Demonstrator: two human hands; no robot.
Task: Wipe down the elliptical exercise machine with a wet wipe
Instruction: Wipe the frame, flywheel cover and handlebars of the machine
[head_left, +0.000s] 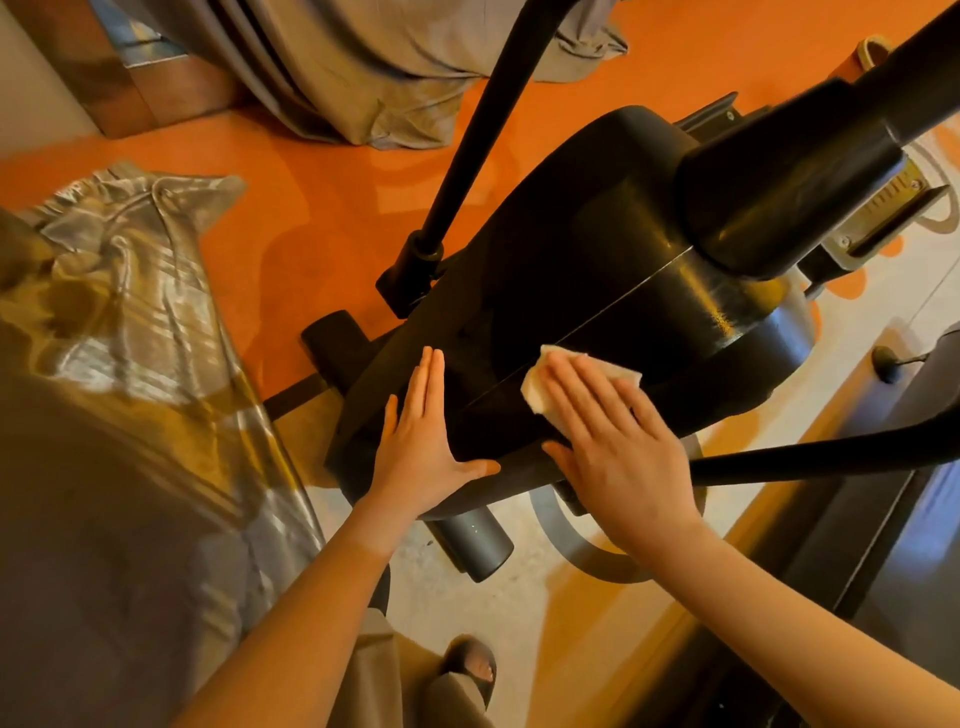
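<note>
Wiping the elliptical's black housing (597, 249) with a wet wipe (540, 379).

Right hand (618, 441) presses the wipe flat, fingers straight, against the housing's near end; left hand (421, 441) rests flat beside it. The glossy streak toward the upright suggests partial progress; arms and pedals look untouched.

Both hands flat, fingers straight, forearms bare and extended forward.
Left hand (415, 447): palm down, fingers together pointing away, thumb splayed to the right. Right hand (618, 447): palm down, fingers spread slightly and angled up-left, pressing flat; wrist straight, forearm entering from the lower right.
</note>
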